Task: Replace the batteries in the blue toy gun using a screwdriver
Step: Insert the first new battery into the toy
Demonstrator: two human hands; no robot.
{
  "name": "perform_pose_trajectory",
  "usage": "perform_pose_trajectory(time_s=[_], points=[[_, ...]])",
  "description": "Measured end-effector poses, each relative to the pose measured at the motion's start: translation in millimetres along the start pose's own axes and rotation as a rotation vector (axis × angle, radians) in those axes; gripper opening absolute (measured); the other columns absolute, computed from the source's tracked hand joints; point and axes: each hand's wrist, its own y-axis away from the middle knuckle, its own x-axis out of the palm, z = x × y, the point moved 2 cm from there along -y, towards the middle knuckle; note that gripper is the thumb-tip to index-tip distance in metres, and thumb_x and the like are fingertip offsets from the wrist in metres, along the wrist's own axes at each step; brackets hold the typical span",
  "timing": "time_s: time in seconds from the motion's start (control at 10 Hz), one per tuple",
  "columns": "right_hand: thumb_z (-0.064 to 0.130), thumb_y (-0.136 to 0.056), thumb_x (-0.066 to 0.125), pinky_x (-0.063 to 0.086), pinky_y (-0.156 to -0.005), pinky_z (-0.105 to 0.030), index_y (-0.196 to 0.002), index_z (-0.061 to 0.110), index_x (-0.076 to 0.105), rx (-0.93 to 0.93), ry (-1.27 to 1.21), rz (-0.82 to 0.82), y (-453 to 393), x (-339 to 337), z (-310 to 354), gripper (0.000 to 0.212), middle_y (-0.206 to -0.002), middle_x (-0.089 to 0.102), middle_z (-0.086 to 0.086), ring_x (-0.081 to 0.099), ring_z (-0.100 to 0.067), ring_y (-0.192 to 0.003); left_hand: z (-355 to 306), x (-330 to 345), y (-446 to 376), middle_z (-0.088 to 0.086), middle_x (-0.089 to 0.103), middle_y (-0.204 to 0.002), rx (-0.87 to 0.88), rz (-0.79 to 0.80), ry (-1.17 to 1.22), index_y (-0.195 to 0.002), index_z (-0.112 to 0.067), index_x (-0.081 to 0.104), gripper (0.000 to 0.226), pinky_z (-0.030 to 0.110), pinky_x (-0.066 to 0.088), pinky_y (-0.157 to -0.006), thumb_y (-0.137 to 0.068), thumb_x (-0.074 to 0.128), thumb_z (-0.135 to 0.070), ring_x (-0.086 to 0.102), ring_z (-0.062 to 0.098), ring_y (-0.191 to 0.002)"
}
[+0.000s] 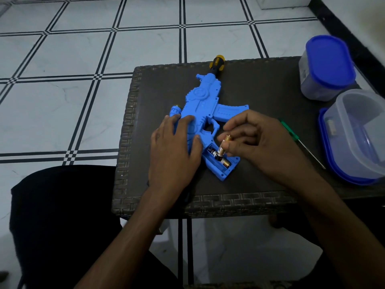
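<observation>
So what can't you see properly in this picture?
All in the head view:
- The toy gun: the left hand covers part of its body.
- The battery: the right hand pinches it, hiding part of it; going in or coming out, no telling.
- The battery slot: too dark and small to count batteries.
- The screwdriver: the right hand hides part of its green handle.
- The clear box: cut off by the right edge; contents blurry.

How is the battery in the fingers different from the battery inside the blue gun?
The held battery is pinched by the right hand and stands tilted over the open slot; the seated battery lies flat in the gun. The held battery shows nearly whole; the seated battery is partly hidden behind it. Both look gold and about the same size.
</observation>
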Motion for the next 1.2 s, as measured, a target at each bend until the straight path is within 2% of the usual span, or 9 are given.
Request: perform_pose_trajectory(time_s=[0.1, 0.4, 0.5, 0.6, 0.7, 0.8, 1.0, 1.1, 1.2], points=[[0.002, -0.079, 0.078, 0.057, -0.069, -0.022, -0.091, 0.013, 0.067, -0.019, 0.053, -0.023, 0, 0, -3, 0.02, -0.089, 0.075, -0.004, 0.074, -0.013, -0.075, 0, 1, 0, 0.003, 0.045, -0.145, 0.003, 0.001, 0.002, -0.14, -0.026, 0.047, 0.047, 0.05, 0.033, -0.115, -0.096, 0.041, -0.043, 0.04, 0.025, -0.141], [0.002, -0.082, 0.076, 0.056, -0.071, -0.021, -0.09, 0.016, 0.07, -0.028, 0.093, -0.018, 2, 1, -6, 0.018, -0.087, 0.074, -0.001, 0.073, -0.011, -0.077, 0, 1, 0, 0.003, 0.046, -0.145, 0.001, -0.003, 0.003, -0.14, -0.026, 0.048, 0.047, 0.051, 0.034, -0.114, -0.096, 0.042, -0.042, 0.04, 0.025, -0.141], [0.003, -0.089, 0.068, 0.061, -0.06, -0.031, -0.098, 0.013, 0.067, 0.03, 0.02, -0.034, 4, 1, -1, 0.015, -0.087, 0.07, -0.007, 0.073, -0.02, -0.076, 1, 1, 0, 0.003, 0.046, -0.145, 0.003, -0.006, 0.002, -0.139, -0.026, 0.048, 0.047, 0.05, 0.034, -0.114, -0.096, 0.042, -0.042, 0.04, 0.025, -0.14], [0.002, -0.09, 0.066, 0.061, -0.053, -0.034, -0.105, 0.012, 0.061, 0.067, 0.019, -0.027, 4, 1, 5, 0.019, -0.089, 0.065, -0.01, 0.07, -0.024, -0.074, 1, 2, -1, 0.003, 0.046, -0.144, 0.002, -0.005, -0.001, -0.139, -0.026, 0.048, 0.047, 0.05, 0.034, -0.114, -0.096, 0.041, -0.043, 0.041, 0.025, -0.14], [0.011, -0.085, 0.074, 0.06, -0.055, -0.035, -0.099, 0.018, 0.057, 0.019, 0.286, 0.003, 1, 5, 4, 0.023, -0.083, 0.064, 0.001, 0.066, -0.015, -0.067, 1, 2, -1, 0.003, 0.047, -0.144, 0.005, -0.002, 0.0, -0.139, -0.026, 0.048, 0.047, 0.05, 0.034, -0.113, -0.095, 0.041, -0.043, 0.041, 0.025, -0.14], [0.013, -0.08, 0.079, 0.055, -0.059, -0.024, -0.096, 0.019, 0.054, 0.008, 0.466, 0.033, 1, 15, 0, 0.03, -0.079, 0.065, 0.003, 0.063, -0.011, -0.066, 1, 2, -1, 0.003, 0.047, -0.144, 0.01, -0.01, 0.003, -0.139, -0.026, 0.048, 0.047, 0.05, 0.034, -0.113, -0.095, 0.042, -0.042, 0.04, 0.025, -0.141], [0.019, -0.078, 0.08, 0.046, -0.068, -0.018, -0.081, 0.024, 0.069, -0.047, 0.647, 0.132, 2, 22, -2, 0.012, -0.082, 0.07, 0.008, 0.063, -0.006, -0.076, 1, 2, -1, 0.003, 0.046, -0.145, 0.008, -0.008, 0.003, -0.14, -0.025, 0.048, 0.048, 0.05, 0.033, -0.114, -0.095, 0.042, -0.042, 0.039, 0.025, -0.142], [0.018, -0.084, 0.075, 0.05, -0.075, -0.019, -0.089, 0.026, 0.075, -0.025, 0.676, 0.205, 1, 21, 1, 0.009, -0.09, 0.073, 0.008, 0.066, -0.005, -0.084, 1, 2, -1, 0.003, 0.046, -0.146, 0.002, -0.003, 0.013, -0.14, -0.026, 0.048, 0.048, 0.05, 0.032, -0.115, -0.095, 0.041, -0.042, 0.039, 0.025, -0.142], [0.016, -0.086, 0.072, 0.052, -0.077, -0.017, -0.103, 0.026, 0.076, -0.033, 0.673, 0.225, 2, 18, 2, 0.02, -0.1, 0.073, 0.008, 0.066, -0.004, -0.089, 0, 1, 0, 0.003, 0.045, -0.146, 0.003, -0.002, 0.011, -0.14, -0.026, 0.048, 0.048, 0.05, 0.033, -0.115, -0.095, 0.041, -0.043, 0.039, 0.025, -0.142]])
